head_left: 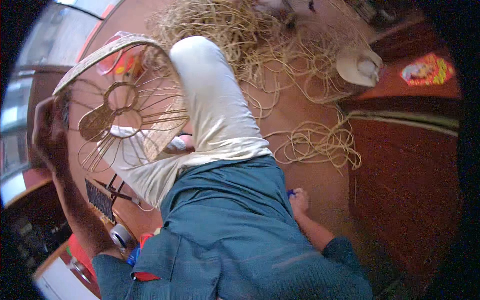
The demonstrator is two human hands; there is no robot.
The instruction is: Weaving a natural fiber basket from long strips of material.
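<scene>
Gripping the woven cord frame (102, 117) at its left edge: left hand (49, 132), fingers curled in at the rim; exact finger contact too dark to tell. Frame raised, left of the white-trousered knee (202, 67). Right hand (299, 202), near and right, closed on a small blue object (291, 193), mostly hidden. Loose cord (210, 25) heaped on far floor.

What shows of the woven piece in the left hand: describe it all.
The woven piece is tan and looks like plant fibre. A curved band arches over a ring, from which thin cords fan out. An oval patch sits at the ring's lower left; a flat strip, seemingly part of it, slants below right. The left hand's grip holds it up by the left edge; whether its right side touches the knee is unclear.
</scene>
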